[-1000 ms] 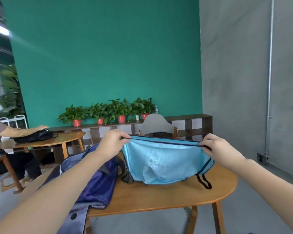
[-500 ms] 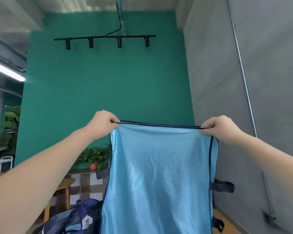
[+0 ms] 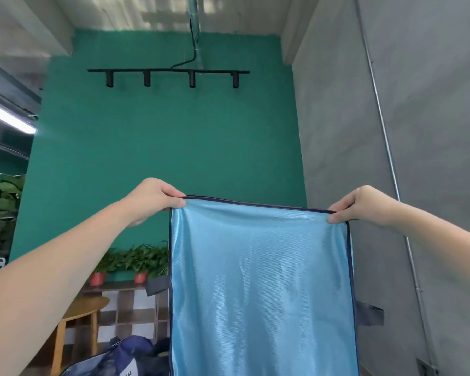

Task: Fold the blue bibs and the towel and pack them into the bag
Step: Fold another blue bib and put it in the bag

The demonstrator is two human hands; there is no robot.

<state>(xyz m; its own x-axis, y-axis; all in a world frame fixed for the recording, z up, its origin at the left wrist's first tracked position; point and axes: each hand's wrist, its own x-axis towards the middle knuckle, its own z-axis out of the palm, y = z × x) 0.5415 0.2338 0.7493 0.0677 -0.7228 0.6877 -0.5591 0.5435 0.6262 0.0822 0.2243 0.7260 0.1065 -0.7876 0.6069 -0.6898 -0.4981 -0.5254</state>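
Overhead, hands [image 3: 258,202] pinch bib [image 3: 261,289] corners.

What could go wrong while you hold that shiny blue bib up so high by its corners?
The left hand and right hand only pinch the blue bib's top corners, so the slick fabric might slip from either grip. The hanging bib also hides most of the navy bag below, and its side strap might snag on it when lowered.

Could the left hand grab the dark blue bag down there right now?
Probably not yet. The left hand pinches a top corner of the shiny light blue bib, held high, while the dark blue bag sits far below; it would have to let go first.
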